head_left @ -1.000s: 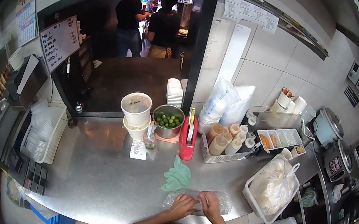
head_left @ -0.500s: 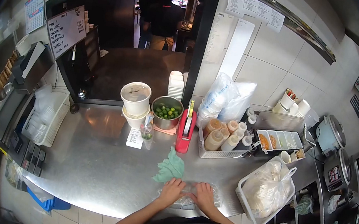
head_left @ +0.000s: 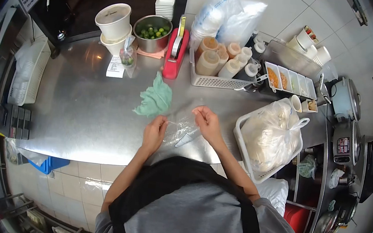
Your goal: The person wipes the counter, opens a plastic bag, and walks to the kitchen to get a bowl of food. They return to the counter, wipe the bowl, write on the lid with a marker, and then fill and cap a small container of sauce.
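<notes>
A clear plastic bag [head_left: 182, 129] stretches between my hands above the front of the steel counter [head_left: 78, 122]. My left hand [head_left: 154, 133] pinches its left edge with closed fingers. At the opposite side, my right hand [head_left: 208, 125] is curled with thumb and fingertips together on the bag. The film is so thin that its exact outline is hard to make out. A crumpled green cloth [head_left: 155, 96] lies just beyond my left hand, apart from it.
A red tape dispenser [head_left: 173, 59] stands behind the cloth, beside a metal pot [head_left: 150, 40] of green citrus and lidded tubs [head_left: 113, 20]. Squeeze bottles fill a white basket [head_left: 214, 81]. On my right, a white basket [head_left: 260, 178] holds a bulky tied bag [head_left: 270, 138].
My hands have lifted from lying flat on the plastic and moved apart, now pinching the bag. The view has tilted down and shifted right.
</notes>
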The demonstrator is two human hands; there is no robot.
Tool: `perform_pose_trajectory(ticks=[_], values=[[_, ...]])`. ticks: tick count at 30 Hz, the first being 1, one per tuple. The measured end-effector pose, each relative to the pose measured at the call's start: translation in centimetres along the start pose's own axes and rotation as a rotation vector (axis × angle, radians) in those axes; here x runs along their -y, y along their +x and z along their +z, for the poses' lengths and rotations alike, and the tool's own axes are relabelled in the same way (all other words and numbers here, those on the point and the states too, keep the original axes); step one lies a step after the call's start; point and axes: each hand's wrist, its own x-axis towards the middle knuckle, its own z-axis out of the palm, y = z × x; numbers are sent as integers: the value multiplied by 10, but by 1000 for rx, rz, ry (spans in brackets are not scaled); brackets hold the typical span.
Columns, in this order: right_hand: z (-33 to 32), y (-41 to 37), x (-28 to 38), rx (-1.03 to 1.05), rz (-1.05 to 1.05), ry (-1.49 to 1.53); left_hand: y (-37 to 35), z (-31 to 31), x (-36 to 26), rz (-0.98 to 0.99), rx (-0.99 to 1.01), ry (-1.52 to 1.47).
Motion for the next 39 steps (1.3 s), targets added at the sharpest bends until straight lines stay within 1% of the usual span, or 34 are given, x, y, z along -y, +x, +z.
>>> perform_pose_trajectory(ticks=[1,2,5,8,11,13,14,17,18,21,24,27,30,33,36,39], values=[[2,1,16,-5,-205,-222,0,0,-2,28,1,-3],[3,2,23,-13,-413,-443,-1,0,-7,119,-1,45],[10,-3,7,193,-600,-779,0,2,-23,400,-69,136],[10,-7,-8,222,-410,-469,-4,-4,-22,181,81,40],[16,-18,-15,136,-357,-442,-10,6,-18,162,104,-33],[14,-19,-34,121,-331,-366,-13,14,-4,22,98,-459],[13,-19,-33,116,-316,-326,-13,12,-6,-52,92,-670],[0,-14,-21,143,-295,-270,-10,-6,-20,-5,163,-596],[3,-13,-9,131,-262,-179,-10,-16,-32,-11,267,-306],[-3,-10,6,280,-342,-307,1,-25,-57,726,344,437],[-14,-7,12,395,-273,-381,2,-44,-57,853,464,667],[-27,1,28,578,-295,-373,3,-52,-67,974,462,753],[-30,-2,49,557,-660,-539,15,-62,-85,1011,553,685],[-42,-9,90,582,-675,-509,23,-78,-110,824,514,326],[-46,-6,119,519,-804,-258,24,-84,-116,692,527,-92],[-59,-10,129,684,-830,-488,13,-104,-154,780,611,262]])
